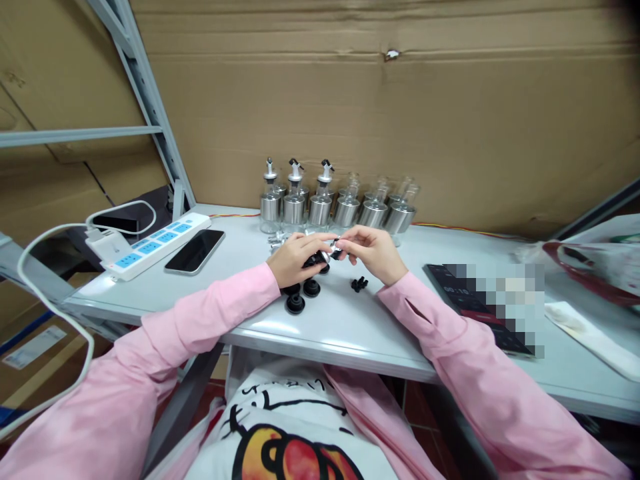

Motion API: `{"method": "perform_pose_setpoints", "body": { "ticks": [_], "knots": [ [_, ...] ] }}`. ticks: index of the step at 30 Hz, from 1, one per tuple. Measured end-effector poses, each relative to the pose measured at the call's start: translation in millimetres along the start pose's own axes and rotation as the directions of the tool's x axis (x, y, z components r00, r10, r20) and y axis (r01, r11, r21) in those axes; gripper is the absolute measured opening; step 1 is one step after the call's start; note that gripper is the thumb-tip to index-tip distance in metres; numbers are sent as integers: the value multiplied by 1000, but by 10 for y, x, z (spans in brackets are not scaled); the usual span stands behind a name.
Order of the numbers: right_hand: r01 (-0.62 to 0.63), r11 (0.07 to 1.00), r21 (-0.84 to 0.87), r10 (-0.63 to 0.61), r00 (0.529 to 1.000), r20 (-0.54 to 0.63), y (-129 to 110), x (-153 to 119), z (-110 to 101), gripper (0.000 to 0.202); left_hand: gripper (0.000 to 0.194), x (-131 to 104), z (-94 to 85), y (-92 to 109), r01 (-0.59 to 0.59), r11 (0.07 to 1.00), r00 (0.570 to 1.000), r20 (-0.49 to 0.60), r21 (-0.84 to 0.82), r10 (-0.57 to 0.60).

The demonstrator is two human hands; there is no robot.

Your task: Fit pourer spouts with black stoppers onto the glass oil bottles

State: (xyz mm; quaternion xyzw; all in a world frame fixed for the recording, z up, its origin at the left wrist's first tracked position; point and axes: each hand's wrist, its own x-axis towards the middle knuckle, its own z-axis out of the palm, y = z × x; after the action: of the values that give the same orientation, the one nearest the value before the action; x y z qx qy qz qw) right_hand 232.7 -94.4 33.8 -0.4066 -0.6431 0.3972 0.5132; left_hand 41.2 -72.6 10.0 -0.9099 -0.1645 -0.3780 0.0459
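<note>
My left hand (296,259) is closed around a bottle pourer (327,255) with a black stopper and a silvery spout. My right hand (373,252) pinches at the spout's tip, where a small black part (337,253) shows, mostly hidden by the fingers. Under and beside my left hand lie several round black stoppers (295,304). A small pile of black pieces (359,285) rests below my right hand. Silvery spouts (276,240) lie behind my left hand, partly covered by it.
Behind the hands stand rows of glass bottles with steel sleeves (347,212); three front-left ones carry pourers (295,170). A phone (195,252) and a power strip (160,243) lie left. On the right are a dark device with a timer (450,288), a white strip (593,337) and a plastic bag (595,257).
</note>
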Motion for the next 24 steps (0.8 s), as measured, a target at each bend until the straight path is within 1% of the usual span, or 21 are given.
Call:
{"method": "perform_pose_setpoints", "body": {
  "ticks": [4, 8, 10, 14, 18, 24],
  "knots": [
    [-3, 999, 35, 3, 1000, -9, 6, 10, -11, 39, 17, -1, -4, -1, -10, 1000, 1000, 10, -19, 11],
    [46, 997, 58, -43, 998, -49, 23, 21, -18, 40, 17, -6, 9, 4, -15, 999, 999, 40, -40, 16],
    [63, 997, 46, -61, 997, -53, 27, 18, -19, 40, 19, -9, 18, 7, -25, 998, 999, 34, -62, 27],
    [59, 998, 27, -58, 998, -37, 16, 6, -22, 39, 20, -11, 23, 9, -27, 995, 999, 19, -99, 29],
    [44, 999, 19, -44, 999, -8, -4, -5, -29, 35, 19, -8, 11, 14, -10, 992, 999, 31, -126, 14],
    [34, 999, 32, -34, 999, 23, -30, -32, -37, 32, 16, 1, -2, 26, -57, 988, 998, -16, -141, 55]
  ]
}}
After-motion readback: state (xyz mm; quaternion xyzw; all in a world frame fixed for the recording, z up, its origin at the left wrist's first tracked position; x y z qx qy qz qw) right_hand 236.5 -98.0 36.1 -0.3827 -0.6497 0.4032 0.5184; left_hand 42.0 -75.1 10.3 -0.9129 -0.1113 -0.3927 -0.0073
